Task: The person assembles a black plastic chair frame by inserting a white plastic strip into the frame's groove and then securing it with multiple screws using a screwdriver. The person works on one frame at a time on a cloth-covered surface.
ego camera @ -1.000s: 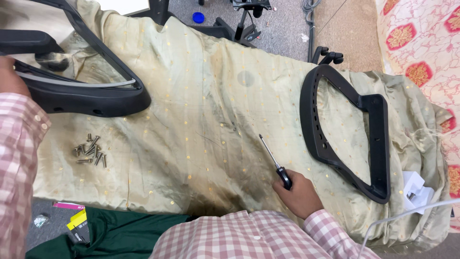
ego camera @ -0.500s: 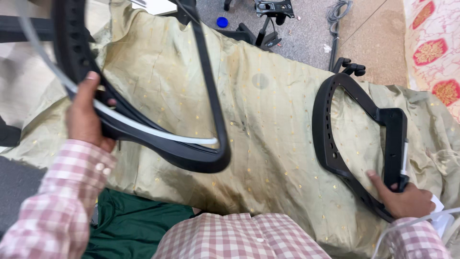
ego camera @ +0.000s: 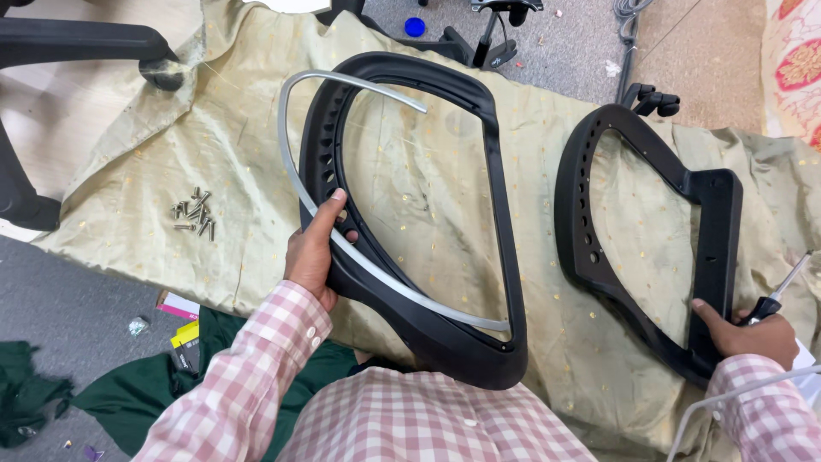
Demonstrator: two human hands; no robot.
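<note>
Screws [ego camera: 192,215] are laid in a small loose heap on the pale green-gold cloth [ego camera: 256,154] at the far left, well apart from everything else. Beside them, further right, the left hand [ego camera: 315,248] is seen closed around the left rim of the large black frame [ego camera: 500,222], thumb on top and fingers curled under the edge. A thin curved metal rod [ego camera: 295,175] is carried along that same rim, arching over the frame's top and running down under the gripping thumb toward its lower corner. The large frame is held flat on the cloth, near the middle of the view, its lower corner close to the checked shirt.

To the right, a smaller black frame [ego camera: 590,205] is laid flat on the cloth, apart from the large one. Its lower right edge is touched by the right hand [ego camera: 748,334], whose fingers are clenched around the black handle of a screwdriver [ego camera: 782,291], the metal shaft pointing up and to the right. A white cable [ego camera: 727,398] is seen curving just below that wrist.
</note>
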